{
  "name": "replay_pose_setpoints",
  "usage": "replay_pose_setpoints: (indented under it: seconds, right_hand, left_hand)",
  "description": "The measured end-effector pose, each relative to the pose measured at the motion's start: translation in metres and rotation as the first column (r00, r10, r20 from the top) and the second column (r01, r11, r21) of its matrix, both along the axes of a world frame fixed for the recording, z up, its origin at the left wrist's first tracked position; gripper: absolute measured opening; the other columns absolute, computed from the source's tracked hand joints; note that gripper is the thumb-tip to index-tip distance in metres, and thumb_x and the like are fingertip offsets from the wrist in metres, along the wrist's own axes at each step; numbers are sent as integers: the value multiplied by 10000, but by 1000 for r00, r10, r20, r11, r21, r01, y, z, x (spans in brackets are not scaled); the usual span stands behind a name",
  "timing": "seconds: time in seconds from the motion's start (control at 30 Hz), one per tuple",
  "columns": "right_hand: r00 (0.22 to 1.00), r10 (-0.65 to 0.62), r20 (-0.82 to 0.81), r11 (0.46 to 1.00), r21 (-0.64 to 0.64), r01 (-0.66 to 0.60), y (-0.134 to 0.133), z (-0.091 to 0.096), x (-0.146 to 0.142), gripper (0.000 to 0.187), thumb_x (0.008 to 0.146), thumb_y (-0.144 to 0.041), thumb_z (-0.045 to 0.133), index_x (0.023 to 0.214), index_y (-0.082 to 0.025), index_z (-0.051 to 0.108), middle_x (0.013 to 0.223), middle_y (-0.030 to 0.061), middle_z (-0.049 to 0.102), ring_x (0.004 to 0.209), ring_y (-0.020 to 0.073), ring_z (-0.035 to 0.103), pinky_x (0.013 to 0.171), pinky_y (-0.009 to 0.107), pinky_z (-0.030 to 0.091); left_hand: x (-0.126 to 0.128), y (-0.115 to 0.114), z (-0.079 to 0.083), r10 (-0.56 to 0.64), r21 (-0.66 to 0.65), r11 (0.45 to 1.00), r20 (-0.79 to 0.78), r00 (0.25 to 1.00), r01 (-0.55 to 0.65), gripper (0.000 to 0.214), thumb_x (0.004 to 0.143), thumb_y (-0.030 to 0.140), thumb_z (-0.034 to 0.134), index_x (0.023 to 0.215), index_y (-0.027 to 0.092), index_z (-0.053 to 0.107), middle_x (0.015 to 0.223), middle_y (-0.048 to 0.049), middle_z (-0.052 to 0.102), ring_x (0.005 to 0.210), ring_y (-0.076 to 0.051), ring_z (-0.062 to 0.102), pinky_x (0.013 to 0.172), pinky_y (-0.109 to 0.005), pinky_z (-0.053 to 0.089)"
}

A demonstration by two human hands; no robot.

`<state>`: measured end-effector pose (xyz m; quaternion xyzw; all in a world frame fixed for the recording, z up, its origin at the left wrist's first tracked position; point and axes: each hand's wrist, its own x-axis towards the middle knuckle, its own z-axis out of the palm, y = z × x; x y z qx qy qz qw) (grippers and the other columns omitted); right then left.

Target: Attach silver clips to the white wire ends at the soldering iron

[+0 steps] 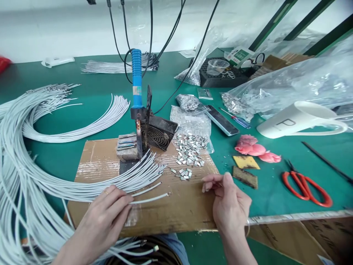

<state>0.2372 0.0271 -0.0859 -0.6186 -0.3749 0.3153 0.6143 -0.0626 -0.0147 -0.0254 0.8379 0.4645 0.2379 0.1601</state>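
Observation:
My left hand [106, 211] pinches one white wire [150, 199] near its stripped end, resting on a cardboard sheet [179, 206]. A bundle of white wires [124, 180] fans out just above that hand. My right hand [227, 204] is closed in a pinch at the cardboard's right edge; what it holds is too small to make out. Small metal clips [189, 151] lie scattered above the right hand. A blue-handled soldering iron [137, 84] stands upright in its holder behind the wires.
A small black fan [160, 134] sits beside the iron. Red scissors [306, 186], pink scraps [256, 149], sponge pieces [245, 162], a white jug [300, 117] and plastic bags [289, 84] lie at right on the green table [93, 95]. More wire bundles [27, 121] curve at left.

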Motion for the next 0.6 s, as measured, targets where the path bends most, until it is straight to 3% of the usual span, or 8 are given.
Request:
replay_pose_setpoints:
  seconds: [0.1,0.17,0.2,0.27,0.33,0.4,0.5,0.6]
  right_hand:
    - [1000,4,2,1000,9,-4,0,-1,2,542,993,-556,554,672,-162,741,647,49,666,610,175,536,619,318,413]
    - [1000,13,1,1000,23,-13,-3,0,1,558,1006,-551,531,668,-165,751,656,53,666,614,176,529,612,317,410]
    - [1000,24,1,999,29,-24,-5,1,-2,566,1014,-549,513,673,-169,758,657,52,663,613,175,529,604,313,410]
    - [998,70,1,997,25,-70,-14,6,-11,564,1025,-531,497,687,-178,778,645,46,653,600,171,537,577,301,414]
    - [987,162,2,987,-1,-162,-24,13,-27,507,1014,-487,543,694,-188,799,598,34,634,572,167,552,547,286,421]
    - [958,287,-1,958,-24,-287,-35,23,-47,355,948,-420,669,713,-198,818,573,21,619,568,167,569,538,276,432]
    - [887,457,-70,886,-50,-461,-44,34,-75,160,910,-327,721,853,-233,837,691,11,635,566,138,552,521,255,425]
    - [803,572,-165,812,-26,-583,-44,35,-93,96,874,-297,759,916,-254,834,752,13,651,614,133,580,541,233,447]
  left_hand:
    - [11,-10,14,-53,-301,951,66,996,71,154,966,133,578,924,217,701,756,-17,721,662,-170,655,627,-251,484]
    - [22,-16,18,-102,-502,850,137,985,158,103,939,261,678,866,232,743,729,-10,743,644,-170,667,608,-243,462]
    - [28,-18,17,-50,-561,813,204,978,158,183,952,302,668,808,236,759,682,-5,727,602,-158,638,592,-241,442]
    - [36,-18,11,205,-697,713,320,925,83,290,933,405,682,723,214,742,638,-3,674,556,-137,541,538,-239,375]
    - [39,-14,3,515,-847,529,357,780,38,346,892,491,713,736,182,698,563,50,519,496,-97,380,469,-218,268]
    - [38,-9,-2,670,-899,436,348,656,32,421,872,581,697,797,169,667,561,89,421,471,-71,245,441,-208,179]
    - [35,-6,-1,726,-909,414,368,581,58,458,851,615,708,879,161,657,613,87,445,475,-56,196,434,-208,130]
    - [35,-9,4,753,-907,402,407,518,128,417,830,555,769,837,154,655,611,84,442,489,-54,201,438,-213,115]
